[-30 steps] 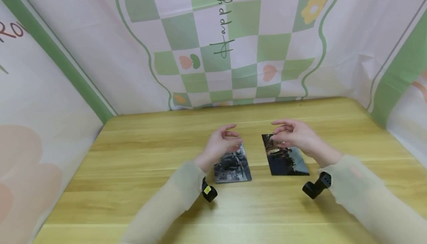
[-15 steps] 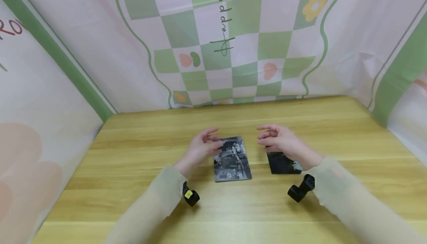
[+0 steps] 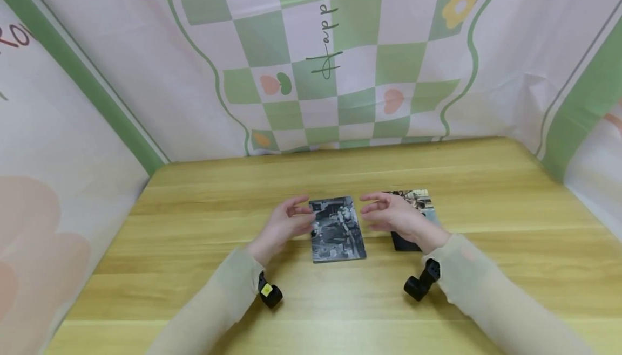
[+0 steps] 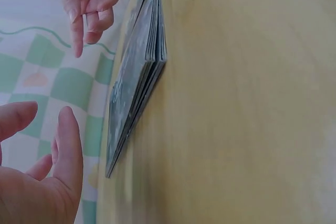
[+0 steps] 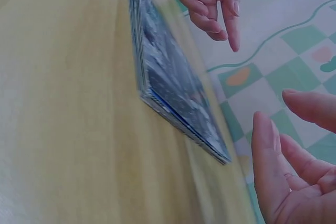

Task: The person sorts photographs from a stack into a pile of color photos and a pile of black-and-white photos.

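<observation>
My left hand point(image 3: 284, 224) hovers just off the left long edge of the stack of photo cards point(image 3: 337, 229), fingers loosely spread and gently bent, gripping nothing. My right hand point(image 3: 394, 217) hangs at the stack's right side in the same manner, fingers relaxed and apart, palm turned inward toward the other hand, also empty. The stack lies flat near the middle of the wooden tabletop point(image 3: 194, 225), its long axis running from the near edge toward the far edge, the short ends facing me and the backdrop, with only a slight skew. From the wrist views it shows as several thin cards with their edges nearly flush. Just to the right, partly under my right hand, a second dark photo card point(image 3: 417, 204) lies flat with the same near-to-far lie, apart from the stack.
</observation>
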The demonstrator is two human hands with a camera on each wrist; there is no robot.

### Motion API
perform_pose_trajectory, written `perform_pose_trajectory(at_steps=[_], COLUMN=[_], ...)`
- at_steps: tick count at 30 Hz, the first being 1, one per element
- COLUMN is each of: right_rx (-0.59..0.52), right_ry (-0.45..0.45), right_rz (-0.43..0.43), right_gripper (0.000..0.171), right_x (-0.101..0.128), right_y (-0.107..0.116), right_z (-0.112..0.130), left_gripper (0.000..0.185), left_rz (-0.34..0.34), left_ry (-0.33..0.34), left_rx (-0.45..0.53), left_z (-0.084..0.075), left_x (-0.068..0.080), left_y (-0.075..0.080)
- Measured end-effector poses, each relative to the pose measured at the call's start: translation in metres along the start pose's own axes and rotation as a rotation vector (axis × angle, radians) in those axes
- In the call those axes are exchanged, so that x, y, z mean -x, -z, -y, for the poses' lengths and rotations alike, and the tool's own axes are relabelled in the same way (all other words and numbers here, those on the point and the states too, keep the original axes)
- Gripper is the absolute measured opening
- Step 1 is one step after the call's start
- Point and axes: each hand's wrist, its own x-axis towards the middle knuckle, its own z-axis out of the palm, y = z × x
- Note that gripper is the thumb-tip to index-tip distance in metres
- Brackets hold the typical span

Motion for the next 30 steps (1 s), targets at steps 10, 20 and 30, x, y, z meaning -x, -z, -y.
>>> perform_pose_trajectory(at_steps=[10,20,30], right_rx=[-0.013,-0.017,-0.014], right_ry=[-0.036,-0.064,-0.07], right_rz=[0.017,0.029,0.028], right_gripper=[0.06,0.059,0.058], right_x=[-0.006,-0.011,-0.012], right_y=[-0.003,-0.006,-0.006], right_z=[-0.008,-0.015,-0.013], left_gripper=[0.056,0.053,0.052], left_rz=[-0.055,-0.049,-0.037], left_ry=[0.043,0.066,0.085], left_rx=[-0.017,0.027,0.021], left_z=[0.01,0.018,0.019], left_x=[-0.002,-0.002,-0.004], left_y=[0.003,0.005,0.007])
